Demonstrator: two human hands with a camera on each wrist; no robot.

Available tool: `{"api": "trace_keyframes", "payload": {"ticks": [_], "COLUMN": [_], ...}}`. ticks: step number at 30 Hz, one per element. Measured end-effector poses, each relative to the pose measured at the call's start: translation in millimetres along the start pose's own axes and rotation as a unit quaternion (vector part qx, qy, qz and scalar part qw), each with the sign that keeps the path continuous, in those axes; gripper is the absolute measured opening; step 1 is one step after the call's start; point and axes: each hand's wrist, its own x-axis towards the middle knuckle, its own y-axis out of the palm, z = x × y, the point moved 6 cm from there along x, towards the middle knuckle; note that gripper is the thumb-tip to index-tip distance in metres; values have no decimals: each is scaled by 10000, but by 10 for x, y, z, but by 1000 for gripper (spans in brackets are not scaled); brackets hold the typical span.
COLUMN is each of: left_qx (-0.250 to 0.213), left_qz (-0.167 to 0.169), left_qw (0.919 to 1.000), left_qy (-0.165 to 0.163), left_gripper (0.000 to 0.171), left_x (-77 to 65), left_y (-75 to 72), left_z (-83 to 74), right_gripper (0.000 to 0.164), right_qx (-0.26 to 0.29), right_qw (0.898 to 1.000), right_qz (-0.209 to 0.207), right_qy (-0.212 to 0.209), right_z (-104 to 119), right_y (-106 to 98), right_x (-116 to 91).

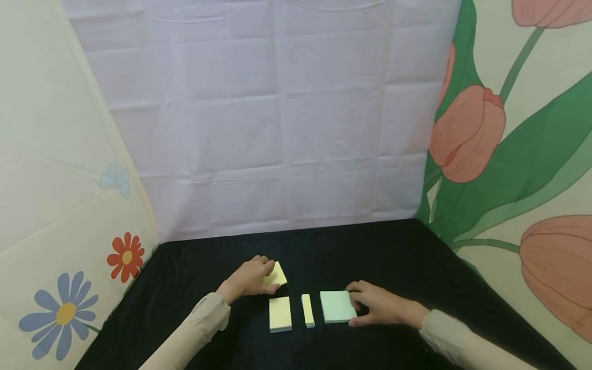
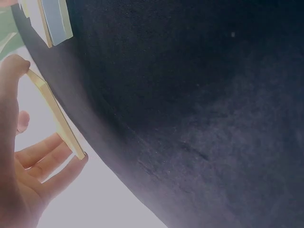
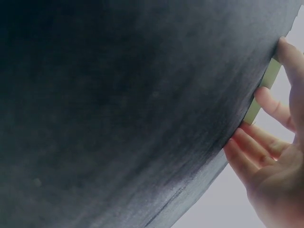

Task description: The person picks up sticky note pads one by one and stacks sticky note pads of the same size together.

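Out to the left in the head view, my left hand (image 1: pixel 251 276) holds a pale yellow sticky-note pad (image 1: pixel 277 275). In the left wrist view, that pad is edge-on between thumb and fingertips, partly covered by the fingers. At the right, my right hand (image 1: pixel 376 303) has its thumb and fingers at opposite corners of a mint-green sticky-note pad (image 1: pixel 336 307), gripping its right end. The right wrist view shows a narrow strip of the pad's side (image 3: pixel 271 73) between the fingers. Between the hands lie a yellow rectangular pad (image 1: pixel 280 313) and a narrow yellow pad (image 1: pixel 307 310).
A black cloth (image 1: pixel 222 334) covers the table. Behind it hangs a white creased sheet (image 1: pixel 277 128). Flower-printed cloths stand at both sides, with blue and red flowers on the left and tulips (image 1: pixel 469 133) on the right.
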Motion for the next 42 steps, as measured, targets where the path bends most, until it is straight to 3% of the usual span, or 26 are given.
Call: {"api": "trace_keyframes", "payload": {"ticks": [9,31,42], "left_qx": [-37,-342,-217], "left_qz": [114,83,-31], "left_qw": [9999,9994,9994], "left_qy": [-105,68,265], "left_gripper": [34,35,36], "left_x": [15,30,52], "left_y": [-3,21,25], "left_z": [3,-59,-127], "right_gripper": [39,38,37], "right_qx": [-44,-2,-41], "right_qw": [10000,10000,10000], "right_qz": [-21,-23,-74], "right_qy": [-63,-23,-38], "right_z": [17,34,58], "right_y": [-4,11,-8], "right_x": [1,9,2]}}
